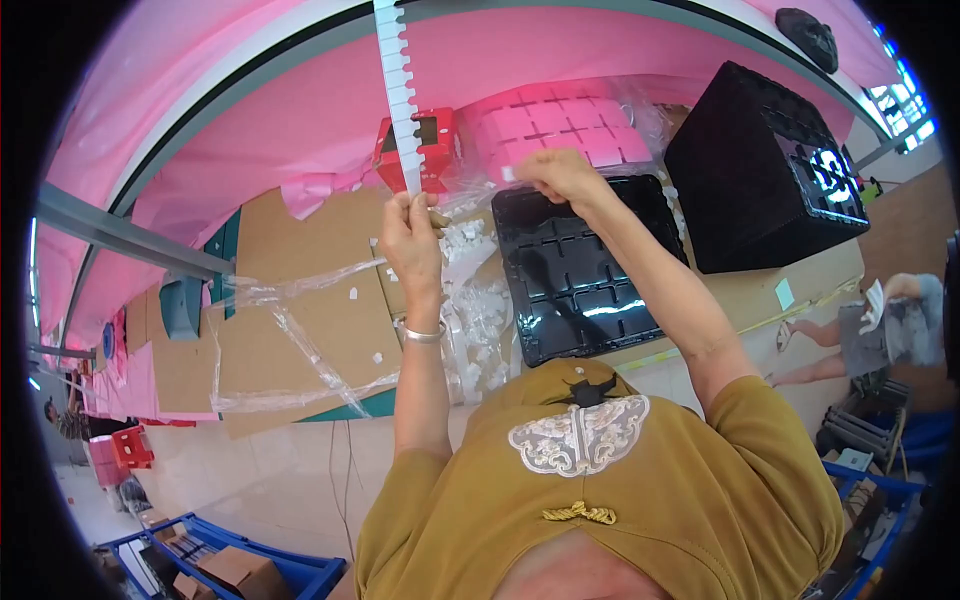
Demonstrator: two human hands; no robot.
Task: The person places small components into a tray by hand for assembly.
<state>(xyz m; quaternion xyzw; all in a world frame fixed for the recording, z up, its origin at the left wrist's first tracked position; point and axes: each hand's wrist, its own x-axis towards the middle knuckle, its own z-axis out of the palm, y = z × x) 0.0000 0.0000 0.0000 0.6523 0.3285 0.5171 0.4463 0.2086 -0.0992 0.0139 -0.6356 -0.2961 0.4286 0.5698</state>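
My left hand (pixel 408 240) is closed on the lower end of a long white strip (pixel 397 85) with a row of notches down its right edge. The strip stands up from the fingers past the top of the view. To the right, my right hand (pixel 562 178) is closed in a pinch, with a small white piece (pixel 508 174) at its fingertips. This hand is over the far edge of a shiny black plastic tray (pixel 590 285) with cross-shaped ridges. Behind the strip stands a red box (pixel 440 130) with a dark opening.
White scraps (pixel 470 255) litter the table between flat cardboard (pixel 300 250) and the tray. A tall stack of black trays (pixel 725 180) stands at right. Farther back lies a pink gridded sheet (pixel 555 125) beside clear film. Grey metal bars (pixel 140 235) frame the table. Another person (pixel 890 320) is at far right.
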